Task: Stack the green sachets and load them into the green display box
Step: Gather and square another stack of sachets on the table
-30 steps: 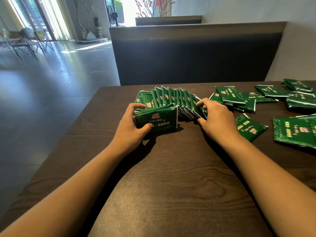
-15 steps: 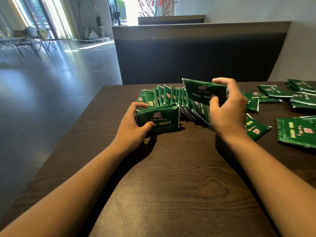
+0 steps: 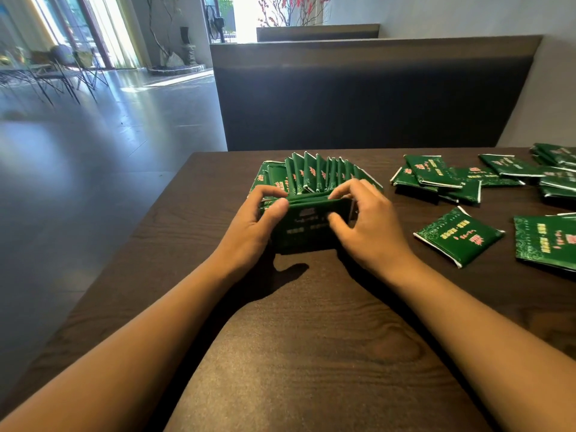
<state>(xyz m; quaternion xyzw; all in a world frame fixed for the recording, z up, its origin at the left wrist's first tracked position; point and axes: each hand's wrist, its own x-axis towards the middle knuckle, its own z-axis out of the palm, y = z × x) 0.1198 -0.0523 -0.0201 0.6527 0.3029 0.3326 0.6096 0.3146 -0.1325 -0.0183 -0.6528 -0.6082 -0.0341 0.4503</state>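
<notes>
While both forearms are reaching in from the near edge of the dark wooden table (image 3: 311, 353), the person is holding a small stack of green sachets (image 3: 307, 227) upright on the tabletop between the two hands. The left hand (image 3: 249, 226) is curling round the stack's left end, thumb lying across its top edge, and the right hand (image 3: 371, 232) is gripping the right end, thumb pressing on the near face and fingers hooking over the top. Just behind the stack, toward the far edge of the table, a fanned row of sachets (image 3: 314, 176) is standing on edge, leaning one against another; whether a green display box is holding them cannot be told, as the hands and stack are covering the base of the row. Loose sachets (image 3: 436, 177) are lying flat and overlapping near the far right corner, well apart from the hands, and a single sachet (image 3: 458, 236) is lying alone nearer the right edge, with another partly cut off beside it.
</notes>
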